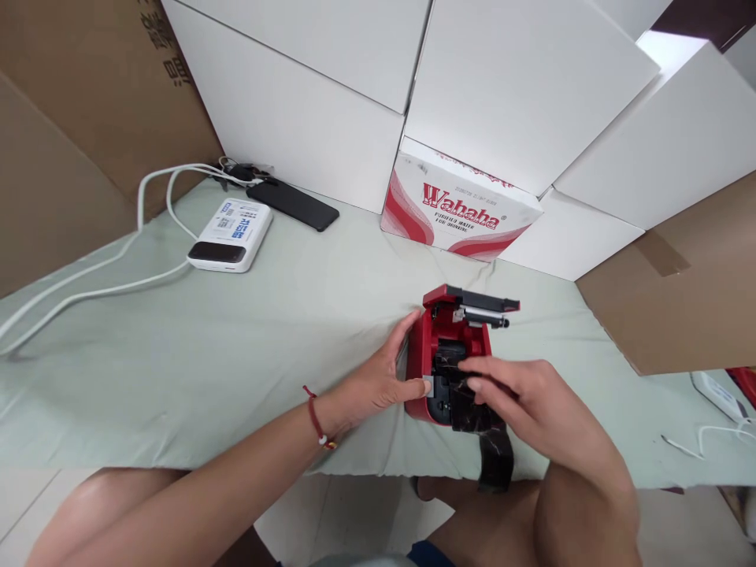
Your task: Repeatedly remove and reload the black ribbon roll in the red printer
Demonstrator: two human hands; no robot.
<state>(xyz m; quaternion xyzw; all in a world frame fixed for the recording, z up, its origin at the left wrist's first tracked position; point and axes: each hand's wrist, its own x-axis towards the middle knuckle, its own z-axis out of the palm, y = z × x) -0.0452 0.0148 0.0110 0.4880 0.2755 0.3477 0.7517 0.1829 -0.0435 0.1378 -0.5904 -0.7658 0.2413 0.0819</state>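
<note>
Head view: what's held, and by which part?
Left hand holds the red device by its left side, thumb on top. Right hand is at the black film; whether it's pinched can't be told.

Red cord bracelet, white bead

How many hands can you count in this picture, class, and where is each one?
2: the left hand is against the left side of the red device; the right hand has its fingertips at the black strip.
</note>
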